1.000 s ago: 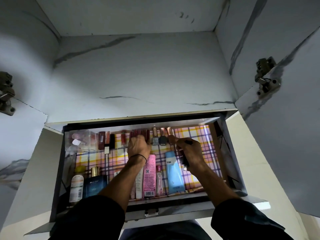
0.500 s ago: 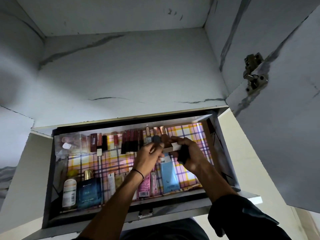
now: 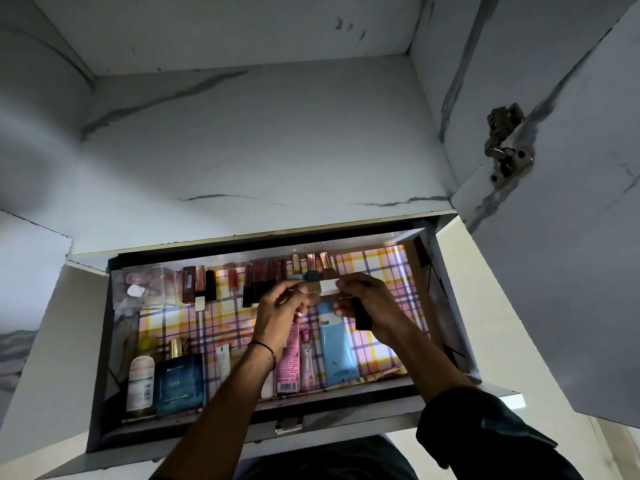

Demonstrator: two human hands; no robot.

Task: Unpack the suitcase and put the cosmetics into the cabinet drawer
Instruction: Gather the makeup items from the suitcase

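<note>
Above the open drawer (image 3: 104,341), we pinch a small white-labelled item (image 3: 327,285) between both hands, left hand (image 3: 280,310) and right hand (image 3: 367,303), right fingers also clasping a dark tube (image 3: 363,317), likely bound for the twelve-o'clock row of lipsticks (image 3: 263,278).

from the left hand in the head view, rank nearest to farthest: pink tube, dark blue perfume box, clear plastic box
Measured from the left hand:
1. Pink tube, just below it at the drawer's front.
2. Dark blue perfume box, front left.
3. Clear plastic box, back left corner.
</note>
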